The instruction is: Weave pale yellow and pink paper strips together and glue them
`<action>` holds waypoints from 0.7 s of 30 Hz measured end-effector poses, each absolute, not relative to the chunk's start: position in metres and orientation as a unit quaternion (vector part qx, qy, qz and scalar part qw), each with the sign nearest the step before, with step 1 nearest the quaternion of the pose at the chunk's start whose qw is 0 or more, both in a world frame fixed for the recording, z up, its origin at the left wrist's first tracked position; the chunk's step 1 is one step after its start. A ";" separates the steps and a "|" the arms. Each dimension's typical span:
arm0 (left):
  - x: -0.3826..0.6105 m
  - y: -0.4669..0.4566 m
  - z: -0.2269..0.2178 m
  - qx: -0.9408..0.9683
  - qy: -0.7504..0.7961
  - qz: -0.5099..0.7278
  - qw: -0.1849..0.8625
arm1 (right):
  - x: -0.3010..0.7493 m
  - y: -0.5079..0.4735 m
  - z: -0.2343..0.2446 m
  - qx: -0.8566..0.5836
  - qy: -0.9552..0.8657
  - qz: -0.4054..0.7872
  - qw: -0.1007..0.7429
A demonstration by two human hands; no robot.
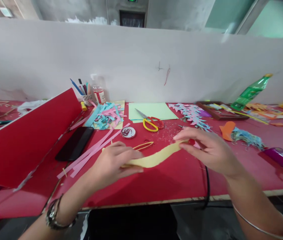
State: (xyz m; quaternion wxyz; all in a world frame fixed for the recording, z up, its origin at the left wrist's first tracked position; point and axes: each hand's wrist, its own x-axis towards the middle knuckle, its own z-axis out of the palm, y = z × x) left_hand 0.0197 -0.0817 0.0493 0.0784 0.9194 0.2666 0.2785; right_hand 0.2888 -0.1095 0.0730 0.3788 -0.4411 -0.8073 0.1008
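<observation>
The red table (171, 181) carries scissors (146, 117), lying partly on green paper (153, 108). Left of the scissors lie a disc (128, 132), pink strips (91, 150) and, farther off, a phone (75, 144); right of them, a tray (227, 116) and a purple device (282, 160).

Paper strip (153, 161) looks matt; scissor blades (141, 113), metal.

A pale yellow strip (153, 160), probably paper, curves between the fingers (192, 133).
</observation>
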 end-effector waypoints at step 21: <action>0.018 -0.121 -0.031 0.907 0.381 0.176 0.034 | 0.214 -0.140 -0.032 -0.467 -0.857 0.066 0.209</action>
